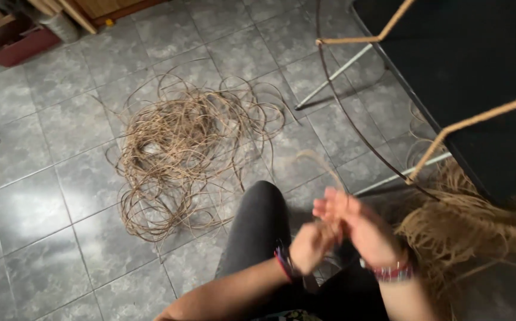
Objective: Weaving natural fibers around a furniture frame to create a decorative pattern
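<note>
The fibre strand point(320, 163) is pinched between the two hands point(335, 229), which are pressed together just above the dark-trousered knee point(258, 220). The left hand point(308, 245) is closed on the lower end, and the right hand point(359, 229) is wrapped over it with fingers curled; motion blur hides exactly how the fingertips sit. From the hands the strand rises up and to the left, curving over at its pale tip, so its long axis runs roughly from the lap toward the floor beyond the knee.

It is judged that the thin strand could slip or untwist if the pinch is loosened, since only a short length is held. A tangle is also likely: the loose coil of cord point(186, 148) lies spread on the tiled floor point(44, 196) just beyond the knee, and a bundle of raw fibre point(466, 226) hangs just beside the right wrist, under the dark bench point(478, 65). Stray fibres from that bundle could be caught into the twist.
</note>
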